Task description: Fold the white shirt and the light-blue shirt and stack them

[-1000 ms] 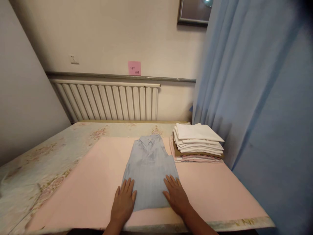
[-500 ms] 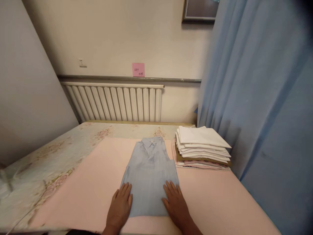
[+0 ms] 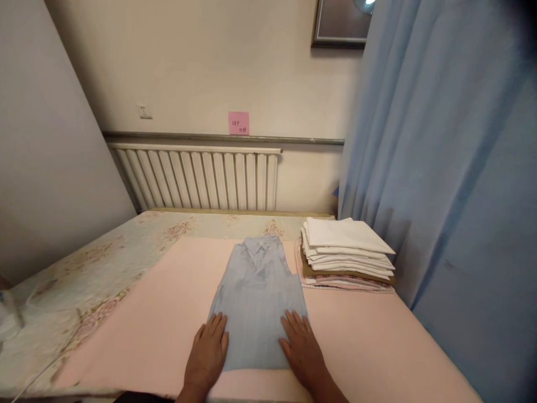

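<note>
A light blue collared shirt [image 3: 258, 296] lies flat on a pink cloth [image 3: 159, 313], its collar toward the wall and its sides tucked into a narrow shape. My left hand [image 3: 207, 350] rests palm down on its lower left edge, fingers stretched out. On the lower right edge lies my right hand [image 3: 302, 347], also flat with the fingers apart and the thumb pointing inward. Neither hand grips the fabric. The shirt's straight near edge shows between my wrists.
A stack of folded clothes [image 3: 348, 252], mostly white, stands right of the shirt. Floral cloth [image 3: 96, 254] covers the table's left and far parts. A blue curtain [image 3: 419, 168] hangs along the right side. Behind the table are a radiator [image 3: 201, 176] and a pink note [image 3: 239, 123].
Both hands stay in nearly the same place on the shirt. The camera view has tilted very slightly, so the wall items sit a little lower.
</note>
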### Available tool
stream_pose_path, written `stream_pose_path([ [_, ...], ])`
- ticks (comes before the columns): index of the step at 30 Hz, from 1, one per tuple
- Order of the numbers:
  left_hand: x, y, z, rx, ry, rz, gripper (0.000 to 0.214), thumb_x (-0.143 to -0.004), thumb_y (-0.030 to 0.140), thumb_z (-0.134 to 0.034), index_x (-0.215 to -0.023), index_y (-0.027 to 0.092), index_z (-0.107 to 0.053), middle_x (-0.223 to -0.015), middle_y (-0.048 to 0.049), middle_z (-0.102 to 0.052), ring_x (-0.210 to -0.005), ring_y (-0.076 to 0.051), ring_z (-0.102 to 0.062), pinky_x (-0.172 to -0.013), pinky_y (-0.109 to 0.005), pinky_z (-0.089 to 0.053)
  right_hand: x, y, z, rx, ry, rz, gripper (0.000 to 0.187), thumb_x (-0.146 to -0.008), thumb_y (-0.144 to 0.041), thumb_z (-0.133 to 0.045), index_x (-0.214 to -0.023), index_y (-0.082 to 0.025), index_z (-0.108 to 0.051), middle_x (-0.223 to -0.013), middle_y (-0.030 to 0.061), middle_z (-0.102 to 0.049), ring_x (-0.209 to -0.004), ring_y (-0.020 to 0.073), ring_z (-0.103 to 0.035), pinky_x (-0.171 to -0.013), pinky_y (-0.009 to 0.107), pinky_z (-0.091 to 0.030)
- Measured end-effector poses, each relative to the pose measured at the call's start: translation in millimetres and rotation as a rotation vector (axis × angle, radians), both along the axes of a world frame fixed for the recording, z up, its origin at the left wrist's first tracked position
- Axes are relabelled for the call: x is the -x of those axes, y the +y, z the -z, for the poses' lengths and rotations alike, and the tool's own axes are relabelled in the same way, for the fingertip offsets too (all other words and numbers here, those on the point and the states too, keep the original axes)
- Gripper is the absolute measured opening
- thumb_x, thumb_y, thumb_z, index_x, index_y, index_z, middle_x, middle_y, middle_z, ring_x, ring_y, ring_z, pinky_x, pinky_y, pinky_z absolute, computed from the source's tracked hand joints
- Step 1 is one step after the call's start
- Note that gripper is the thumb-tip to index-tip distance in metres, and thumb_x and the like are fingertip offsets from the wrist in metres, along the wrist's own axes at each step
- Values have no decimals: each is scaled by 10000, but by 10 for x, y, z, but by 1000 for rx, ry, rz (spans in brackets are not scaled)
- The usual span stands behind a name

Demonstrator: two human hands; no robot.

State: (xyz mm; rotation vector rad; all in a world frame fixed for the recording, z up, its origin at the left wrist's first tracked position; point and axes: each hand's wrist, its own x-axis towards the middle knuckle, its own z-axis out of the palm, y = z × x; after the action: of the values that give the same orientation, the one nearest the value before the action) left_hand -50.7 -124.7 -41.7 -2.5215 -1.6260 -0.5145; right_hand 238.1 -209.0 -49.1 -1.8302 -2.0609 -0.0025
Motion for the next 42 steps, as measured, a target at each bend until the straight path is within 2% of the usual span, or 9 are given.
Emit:
stream_pose_path([
  [11, 6, -4, 26, -73, 9, 9, 444, -915, 305, -346, -1292, 184, -548, -1361, -74, -544, -1286, -236, -457, -1052, -433, -325, 5, 10, 48, -35, -52, 23, 471, -926, -361, -435, -1381, -240, -434, -1465, 48, -395, -1373, 265, -306, -1118, 477, -252],
  [42, 3, -27, -17, -54, -27, 4, 435, -908, 283, -356, -1274, 168, -561, -1344, -92, -557, -1271, -248, -469, -1043, -446, -335, 25, 8, 81, -88, -119, 28, 448, -935, -319, -415, -1371, -221, -445, -1445, 57, -425, -1360, 254, -336, -1105, 481, -293],
])
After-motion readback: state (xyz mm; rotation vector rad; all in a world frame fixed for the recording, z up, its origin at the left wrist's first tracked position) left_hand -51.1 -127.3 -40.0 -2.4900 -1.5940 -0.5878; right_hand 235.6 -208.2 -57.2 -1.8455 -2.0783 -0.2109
